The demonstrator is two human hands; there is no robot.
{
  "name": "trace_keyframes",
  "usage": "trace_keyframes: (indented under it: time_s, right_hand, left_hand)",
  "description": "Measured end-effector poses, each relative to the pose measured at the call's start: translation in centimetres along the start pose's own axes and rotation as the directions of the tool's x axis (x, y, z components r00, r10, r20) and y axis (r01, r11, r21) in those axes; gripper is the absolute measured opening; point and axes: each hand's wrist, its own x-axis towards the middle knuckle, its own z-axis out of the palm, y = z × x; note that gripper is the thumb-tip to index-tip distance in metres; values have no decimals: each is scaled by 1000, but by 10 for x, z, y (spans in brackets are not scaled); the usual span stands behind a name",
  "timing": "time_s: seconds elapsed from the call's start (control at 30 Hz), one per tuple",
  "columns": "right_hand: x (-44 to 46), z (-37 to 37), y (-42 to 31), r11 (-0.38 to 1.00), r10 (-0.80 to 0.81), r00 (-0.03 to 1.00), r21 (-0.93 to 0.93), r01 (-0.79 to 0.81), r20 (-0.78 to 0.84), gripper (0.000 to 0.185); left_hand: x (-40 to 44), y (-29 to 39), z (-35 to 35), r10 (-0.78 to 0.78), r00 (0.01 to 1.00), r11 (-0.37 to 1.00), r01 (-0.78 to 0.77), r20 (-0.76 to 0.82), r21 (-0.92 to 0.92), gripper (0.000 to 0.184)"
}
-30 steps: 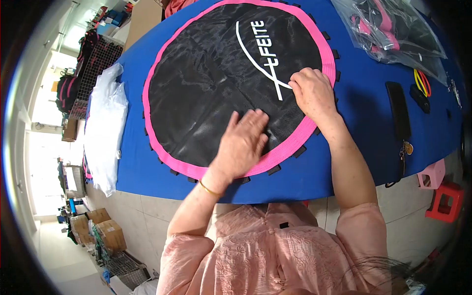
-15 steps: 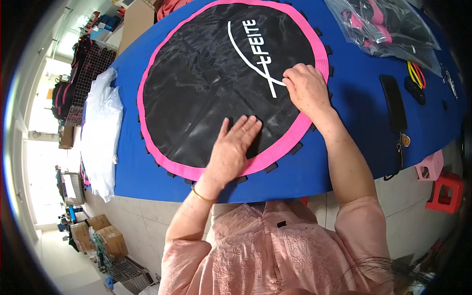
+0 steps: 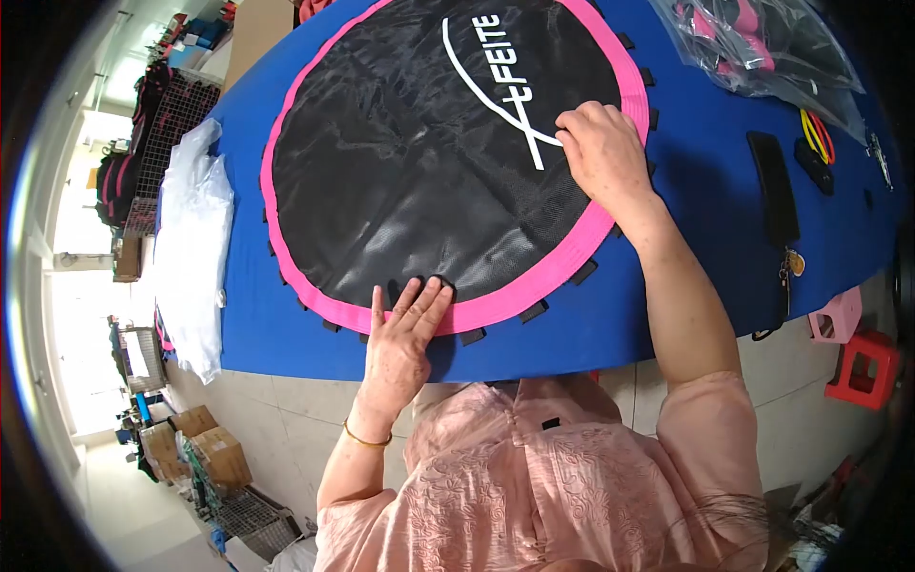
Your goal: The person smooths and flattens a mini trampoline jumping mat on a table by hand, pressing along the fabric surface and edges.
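Observation:
A round black trampoline mat (image 3: 381, 181) with a pink border, black tabs around its rim and white lettering lies on the blue-covered table. My left hand (image 3: 405, 329) rests flat on the near border, fingers spread and pointing away from me. On the right side of the mat, beside the white logo, my right hand (image 3: 608, 157) has its fingers curled and pressed together. Whatever is between those fingertips, if anything, is hidden. Faint creases run across the mat's surface.
Clear plastic bags (image 3: 195, 253) lie on the left side of the table (image 3: 534, 357). At the far right are a bag with pink and black items (image 3: 753, 48), a black phone-like object (image 3: 772, 186) and keys (image 3: 789, 262). A red stool (image 3: 863, 367) stands below.
My left hand has slid toward me and left, from the mat's black middle to its pink near border. My right hand stays by the logo. The view has shifted slightly.

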Motion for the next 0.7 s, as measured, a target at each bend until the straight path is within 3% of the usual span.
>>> trace_keyframes:
  time_s: [0.27,0.4,0.6,0.7]
  right_hand:
    - [0,2,1,1000,-20,999,12,20,-48,14]
    - [0,0,1,1000,-7,1000,2,7,-18,15]
    - [0,1,0,1000,-9,1000,-13,9,-13,15]
    - [1,3,1,1000,-12,1000,-29,12,-5,15]
  left_hand:
    - [52,28,9,185,978,980,-190,-93,-58,75]
    - [41,20,6,154,986,987,-157,-65,-47,75]
    - [-5,-6,-1,-36,999,999,36,-9,31,76]
    - [0,-3,-2,-21,1000,999,22,-12,25,74]
